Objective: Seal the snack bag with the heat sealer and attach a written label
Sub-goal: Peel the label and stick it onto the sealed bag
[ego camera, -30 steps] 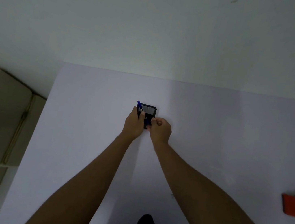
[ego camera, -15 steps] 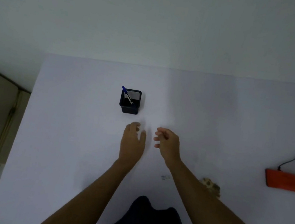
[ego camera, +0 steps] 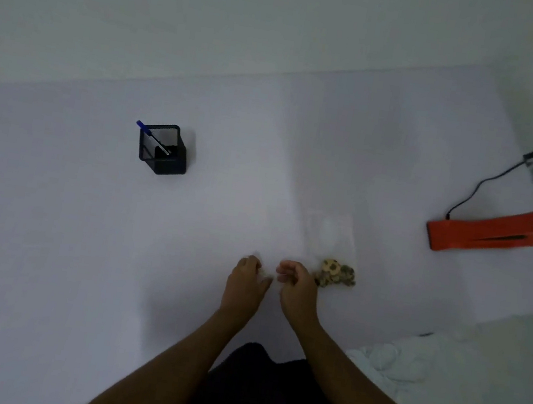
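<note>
From the head view, we're looking down at both hands close together on the white table (ego camera: 81, 244), the left hand (ego camera: 245, 284) and the right hand (ego camera: 297, 290) with fingers curled in toward a small pale scrap between them; whether either one actually pinches it we cannot tell, it's too faint. We'd judge this the label step, peeling or readying a sticker. The snack bag (ego camera: 332, 245) lies just beside the right hand, clear plastic with snacks (ego camera: 335, 274) bunched at its near end. The next move calls for a clean lift of the label and a press onto that bag. The orange heat sealer (ego camera: 483, 234) sits well apart on the right. The black pen holder (ego camera: 163, 149) holds one blue pen (ego camera: 151, 137).
</note>
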`<action>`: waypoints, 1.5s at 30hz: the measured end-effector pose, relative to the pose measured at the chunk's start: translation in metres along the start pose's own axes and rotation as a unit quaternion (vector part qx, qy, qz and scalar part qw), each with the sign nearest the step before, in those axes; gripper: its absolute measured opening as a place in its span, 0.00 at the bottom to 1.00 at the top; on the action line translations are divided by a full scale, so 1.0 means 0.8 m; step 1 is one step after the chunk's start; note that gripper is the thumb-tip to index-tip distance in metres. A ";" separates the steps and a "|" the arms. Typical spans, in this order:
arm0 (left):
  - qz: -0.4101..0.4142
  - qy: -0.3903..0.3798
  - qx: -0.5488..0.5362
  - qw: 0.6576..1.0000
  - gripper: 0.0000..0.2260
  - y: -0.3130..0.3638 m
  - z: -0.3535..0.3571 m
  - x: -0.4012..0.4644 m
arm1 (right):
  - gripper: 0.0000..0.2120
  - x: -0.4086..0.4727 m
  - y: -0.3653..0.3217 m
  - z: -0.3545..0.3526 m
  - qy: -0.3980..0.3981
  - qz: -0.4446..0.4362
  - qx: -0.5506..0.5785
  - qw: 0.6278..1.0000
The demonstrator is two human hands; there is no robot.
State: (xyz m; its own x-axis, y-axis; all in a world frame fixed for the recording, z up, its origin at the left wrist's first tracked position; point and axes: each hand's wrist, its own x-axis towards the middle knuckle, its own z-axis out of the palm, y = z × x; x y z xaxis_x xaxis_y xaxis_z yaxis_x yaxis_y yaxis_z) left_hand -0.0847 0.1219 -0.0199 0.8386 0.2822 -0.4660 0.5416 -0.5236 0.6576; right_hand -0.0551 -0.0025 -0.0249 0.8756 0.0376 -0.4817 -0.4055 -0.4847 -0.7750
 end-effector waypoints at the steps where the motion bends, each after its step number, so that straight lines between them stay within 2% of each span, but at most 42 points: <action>1: 0.000 0.003 0.008 1.000 0.09 -0.001 0.002 0.002 | 0.21 -0.001 0.006 -0.001 -0.005 -0.007 0.003 1.000; 7: 0.016 0.012 0.047 0.999 0.10 -0.001 0.002 0.013 | 0.24 -0.008 0.020 0.000 -0.031 -0.028 0.016 0.999; 19: 0.050 0.017 0.022 0.998 0.06 -0.020 -0.001 0.021 | 0.23 -0.016 0.021 0.006 -0.045 -0.014 0.051 0.998; 29: 0.067 0.016 0.032 0.997 0.01 -0.018 -0.005 0.024 | 0.23 -0.018 0.022 0.008 -0.052 -0.029 0.033 0.998; 36: 0.064 0.013 0.004 0.998 0.01 -0.016 -0.009 0.020 | 0.18 -0.016 0.024 0.013 -0.036 -0.057 -0.006 0.998; 40: 0.052 -0.008 0.005 0.999 0.08 -0.012 -0.010 0.023 | 0.18 -0.014 0.023 0.012 -0.040 -0.043 -0.002 0.998; 45: 0.053 -0.037 0.024 0.998 0.06 -0.012 -0.013 0.027 | 0.17 -0.011 0.024 0.013 -0.045 -0.037 -0.002 0.998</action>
State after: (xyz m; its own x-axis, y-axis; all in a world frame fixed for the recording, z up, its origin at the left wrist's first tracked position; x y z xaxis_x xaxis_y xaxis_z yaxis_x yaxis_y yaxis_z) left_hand -0.0715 0.1411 -0.0299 0.8833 0.1641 -0.4391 0.4455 -0.5852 0.6775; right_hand -0.0734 -0.0034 -0.0394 0.8763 0.1515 -0.4574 -0.3386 -0.4816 -0.8083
